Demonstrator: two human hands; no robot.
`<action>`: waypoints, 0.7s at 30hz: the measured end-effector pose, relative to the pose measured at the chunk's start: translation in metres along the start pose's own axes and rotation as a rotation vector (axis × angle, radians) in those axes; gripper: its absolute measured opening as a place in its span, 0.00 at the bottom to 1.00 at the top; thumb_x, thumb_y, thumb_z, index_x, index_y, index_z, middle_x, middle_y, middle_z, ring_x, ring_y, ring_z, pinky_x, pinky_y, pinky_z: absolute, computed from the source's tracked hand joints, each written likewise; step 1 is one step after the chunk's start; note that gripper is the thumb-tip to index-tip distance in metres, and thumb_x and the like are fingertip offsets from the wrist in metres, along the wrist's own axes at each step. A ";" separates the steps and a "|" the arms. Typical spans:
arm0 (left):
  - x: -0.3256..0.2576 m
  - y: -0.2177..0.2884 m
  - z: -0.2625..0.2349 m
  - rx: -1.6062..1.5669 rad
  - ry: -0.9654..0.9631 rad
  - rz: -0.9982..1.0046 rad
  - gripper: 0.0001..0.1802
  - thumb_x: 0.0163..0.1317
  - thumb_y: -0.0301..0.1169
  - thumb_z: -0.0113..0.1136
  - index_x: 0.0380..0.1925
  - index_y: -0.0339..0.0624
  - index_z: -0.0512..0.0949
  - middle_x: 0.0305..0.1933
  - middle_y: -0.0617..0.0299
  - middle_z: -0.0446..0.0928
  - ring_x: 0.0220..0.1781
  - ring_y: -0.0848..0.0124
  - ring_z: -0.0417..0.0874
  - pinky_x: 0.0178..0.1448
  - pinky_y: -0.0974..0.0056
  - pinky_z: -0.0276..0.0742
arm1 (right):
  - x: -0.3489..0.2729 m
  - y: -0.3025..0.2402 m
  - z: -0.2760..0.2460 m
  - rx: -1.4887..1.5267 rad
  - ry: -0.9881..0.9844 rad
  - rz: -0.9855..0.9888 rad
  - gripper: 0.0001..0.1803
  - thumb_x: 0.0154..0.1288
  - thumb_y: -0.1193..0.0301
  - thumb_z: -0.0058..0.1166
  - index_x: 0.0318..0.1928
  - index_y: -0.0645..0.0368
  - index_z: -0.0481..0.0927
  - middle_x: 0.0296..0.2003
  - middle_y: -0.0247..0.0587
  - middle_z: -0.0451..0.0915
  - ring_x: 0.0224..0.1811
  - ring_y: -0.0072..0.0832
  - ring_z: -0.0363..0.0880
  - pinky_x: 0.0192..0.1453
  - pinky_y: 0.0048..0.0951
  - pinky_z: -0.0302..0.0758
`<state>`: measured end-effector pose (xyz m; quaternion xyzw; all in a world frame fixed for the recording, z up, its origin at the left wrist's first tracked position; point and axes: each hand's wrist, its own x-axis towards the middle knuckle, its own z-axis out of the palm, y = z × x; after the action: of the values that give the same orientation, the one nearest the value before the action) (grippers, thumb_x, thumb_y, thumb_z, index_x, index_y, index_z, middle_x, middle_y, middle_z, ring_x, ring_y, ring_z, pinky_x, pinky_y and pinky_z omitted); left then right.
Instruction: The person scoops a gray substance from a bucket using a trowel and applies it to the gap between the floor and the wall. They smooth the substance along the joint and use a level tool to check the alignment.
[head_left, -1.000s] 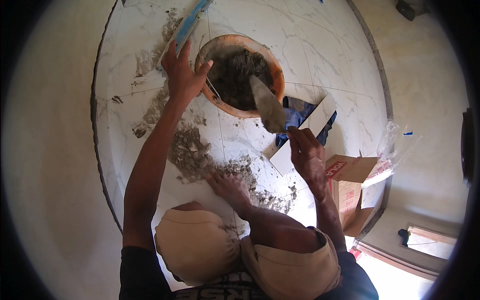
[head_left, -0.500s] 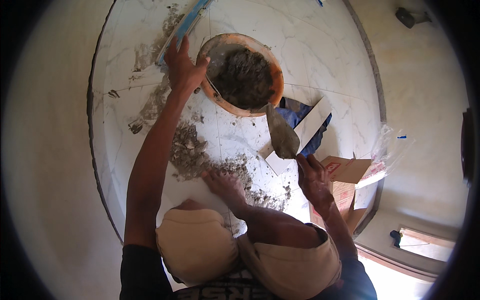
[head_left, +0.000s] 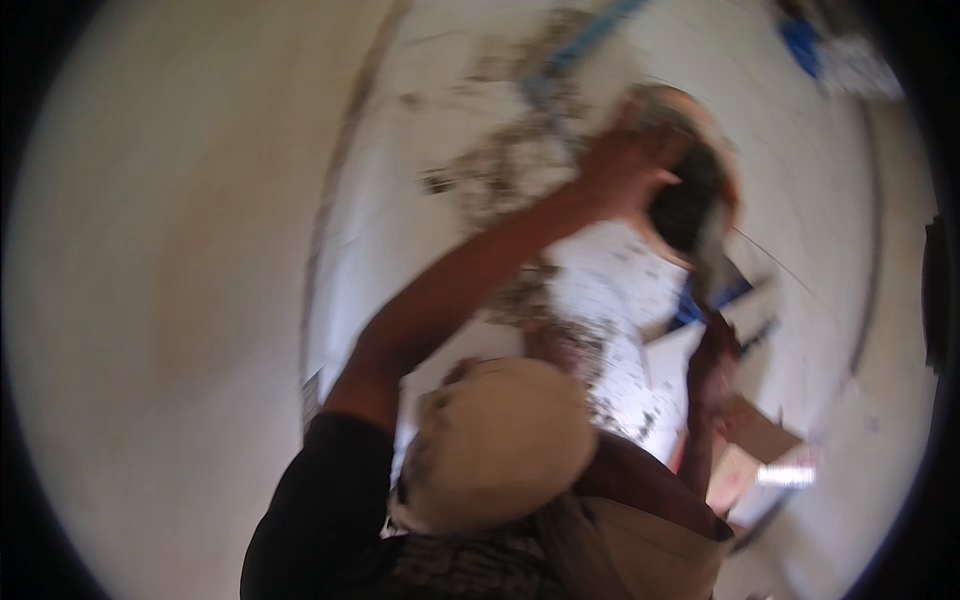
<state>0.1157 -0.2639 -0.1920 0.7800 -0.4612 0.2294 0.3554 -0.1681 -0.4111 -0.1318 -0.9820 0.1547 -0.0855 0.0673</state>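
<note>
The picture is smeared by motion. A round orange basin [head_left: 733, 190] holds dark grey wet mortar [head_left: 682, 215]. Over its left side reaches my left hand [head_left: 640, 165], thumb apart from the fingers; whether it grips the rim is too blurred to tell. My right hand [head_left: 712, 345] is closed round the handle of a trowel [head_left: 712, 255]. The trowel's mortar-smeared blade points away from me, at the basin's near right rim.
A long blue bar [head_left: 590, 45] lies beyond the basin on the left. Mortar crumbs [head_left: 525, 285] litter the pale tiled floor near my bare foot [head_left: 562, 345]. Something blue [head_left: 685, 312] lies beside the trowel. An open cardboard box [head_left: 755, 430] stands at right.
The view has swung, so the scene sits farther right. My left hand has come from beside the basin to over its left side. The trowel has turned more upright in view, nearer the basin.
</note>
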 end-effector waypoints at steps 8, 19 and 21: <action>-0.023 0.039 -0.034 0.102 0.009 -0.084 0.35 0.60 0.45 0.67 0.62 0.35 0.73 0.50 0.44 0.80 0.56 0.52 0.82 0.77 0.39 0.57 | -0.064 0.030 -0.094 0.143 -0.233 0.374 0.11 0.76 0.70 0.54 0.47 0.66 0.81 0.41 0.47 0.82 0.44 0.40 0.81 0.52 0.37 0.77; -0.104 0.070 -0.087 -0.415 0.305 -0.599 0.23 0.60 0.32 0.70 0.56 0.39 0.80 0.54 0.50 0.81 0.56 0.52 0.80 0.62 0.56 0.78 | 0.055 0.043 -0.195 -0.131 -0.208 -0.026 0.14 0.78 0.68 0.50 0.57 0.63 0.79 0.53 0.49 0.81 0.56 0.39 0.80 0.61 0.37 0.76; -0.135 0.073 -0.091 -0.343 0.315 -0.707 0.21 0.62 0.31 0.69 0.55 0.40 0.81 0.54 0.52 0.82 0.55 0.58 0.82 0.59 0.57 0.81 | 0.080 0.040 -0.184 -0.288 -0.210 0.011 0.18 0.81 0.65 0.46 0.61 0.62 0.78 0.59 0.49 0.80 0.62 0.41 0.79 0.65 0.38 0.75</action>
<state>-0.0144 -0.1425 -0.2013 0.7753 -0.1367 0.1296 0.6028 -0.1399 -0.4936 0.0530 -0.9841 0.1628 0.0409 -0.0578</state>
